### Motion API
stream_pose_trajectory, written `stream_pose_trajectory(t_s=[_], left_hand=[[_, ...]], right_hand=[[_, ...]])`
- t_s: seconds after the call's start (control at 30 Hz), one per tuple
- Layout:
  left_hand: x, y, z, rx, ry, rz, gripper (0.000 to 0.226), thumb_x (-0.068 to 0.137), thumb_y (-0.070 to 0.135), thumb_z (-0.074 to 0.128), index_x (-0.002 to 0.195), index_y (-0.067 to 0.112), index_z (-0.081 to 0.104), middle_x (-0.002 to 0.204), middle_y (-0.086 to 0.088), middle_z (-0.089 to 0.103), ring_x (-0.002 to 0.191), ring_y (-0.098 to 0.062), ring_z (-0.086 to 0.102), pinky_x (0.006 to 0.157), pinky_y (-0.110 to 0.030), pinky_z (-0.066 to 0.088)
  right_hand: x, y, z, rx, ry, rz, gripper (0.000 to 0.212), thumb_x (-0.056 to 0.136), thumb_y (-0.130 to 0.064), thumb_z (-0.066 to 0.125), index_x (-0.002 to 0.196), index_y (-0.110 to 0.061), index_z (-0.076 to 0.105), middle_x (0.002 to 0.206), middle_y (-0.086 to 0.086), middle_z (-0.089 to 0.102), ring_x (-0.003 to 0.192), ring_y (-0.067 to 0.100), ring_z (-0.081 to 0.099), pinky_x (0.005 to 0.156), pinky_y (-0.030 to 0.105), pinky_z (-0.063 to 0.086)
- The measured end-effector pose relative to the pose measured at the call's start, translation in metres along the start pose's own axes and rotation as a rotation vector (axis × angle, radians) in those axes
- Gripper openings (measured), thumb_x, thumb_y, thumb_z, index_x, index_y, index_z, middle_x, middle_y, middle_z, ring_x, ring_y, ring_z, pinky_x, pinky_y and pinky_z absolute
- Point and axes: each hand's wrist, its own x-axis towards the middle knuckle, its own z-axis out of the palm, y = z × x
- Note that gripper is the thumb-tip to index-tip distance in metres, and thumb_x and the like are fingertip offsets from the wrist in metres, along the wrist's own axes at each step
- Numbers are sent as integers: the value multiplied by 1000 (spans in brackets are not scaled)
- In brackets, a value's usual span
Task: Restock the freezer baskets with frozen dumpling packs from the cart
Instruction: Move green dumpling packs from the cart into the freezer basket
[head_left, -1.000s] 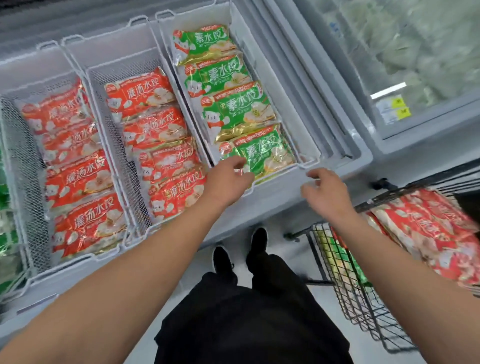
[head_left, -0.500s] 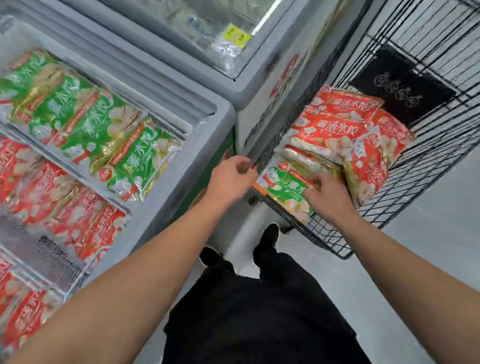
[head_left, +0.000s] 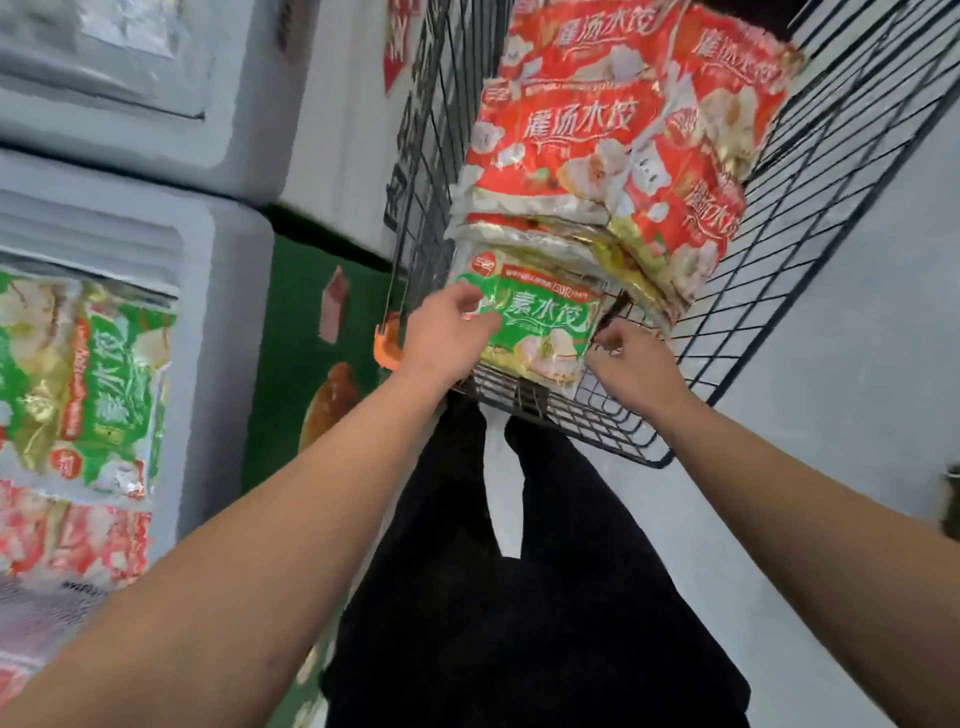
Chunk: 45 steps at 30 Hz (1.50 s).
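Note:
A green dumpling pack (head_left: 540, 322) lies at the near end of the black wire cart (head_left: 810, 218), under a pile of red dumpling packs (head_left: 613, 130). My left hand (head_left: 447, 332) grips the green pack's left edge, thumb on top. At the pack's right edge my right hand (head_left: 631, 364) has its fingers curled; whether they pinch the pack I cannot tell. The freezer (head_left: 218, 260) stands at the left, with green packs (head_left: 88, 379) and red packs (head_left: 67, 535) in its baskets.
A second grey freezer (head_left: 156, 104) stands behind the first. The near freezer's green front panel (head_left: 311, 353) sits close to the cart's left side. My black-trousered legs (head_left: 519, 571) stand between freezer and cart. Grey floor (head_left: 857, 364) lies right of the cart.
The view has swung right and closer to the cart. My left hand has moved from the cart's rim onto the green pack's left edge. My right hand has shifted to the pack's right edge.

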Motion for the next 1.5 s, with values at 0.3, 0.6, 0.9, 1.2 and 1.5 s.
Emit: stream_pose_trajectory(t_s=[0.3,0.6,0.9,1.2,1.5], left_hand=[[84,-31,43,51,-148,-128,53,92,30,66,141,15,54,140,-2,58,128,-19,54,109,-32,39],[145,-48,78,60,-54,-182,47,96,24,60,141,14,51,143,-4,54,114,-17,54,89,-24,39],[182,-64,91,11,144,-308,43,97,8,47,140,8,44,137,-12,51,121,-30,54,94,-36,47],[190,-73,97,53,240,-344,29,96,13,57,124,7,58,131,-12,57,111,-28,59,81,-26,41],[163,-52,97,-22,56,-395,24,101,17,53,116,2,62,120,-15,66,106,-31,65,94,-40,55]], right_hand=[[70,34,67,355,-20,337,36,92,-27,59,124,-12,55,101,2,57,92,22,54,74,30,40],[137,63,100,618,46,633,49,81,-27,68,126,-9,59,116,9,68,102,27,65,94,42,55],[135,80,114,691,255,689,14,85,-19,65,97,-13,67,93,5,71,89,25,69,84,41,59],[129,79,105,880,244,724,16,84,-10,65,101,-12,64,101,7,72,89,26,71,77,39,61],[114,74,83,942,263,666,8,86,-7,66,92,-12,65,92,6,69,78,20,68,55,24,56]])
